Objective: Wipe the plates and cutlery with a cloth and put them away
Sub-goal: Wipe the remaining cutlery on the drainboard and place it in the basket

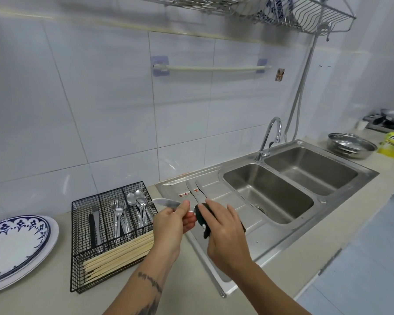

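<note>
Right hand [223,233]: closed round dark cloth [203,220].
Left hand [172,220]: pinching knife [166,203], blade toward caddy.
Caddy [77,246]: cutlery sorted.
Drainboard [228,196]: two knives [197,193] unwiped.
Plates [16,244]: stacked left.

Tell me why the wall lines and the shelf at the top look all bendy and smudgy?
In the head view, the wide-angle lens curves the tile lines and the wire rack; the top edge is blurred, while the left hand, the knife and the dark cloth in the right hand look sharper; the sink shines softly.
</note>
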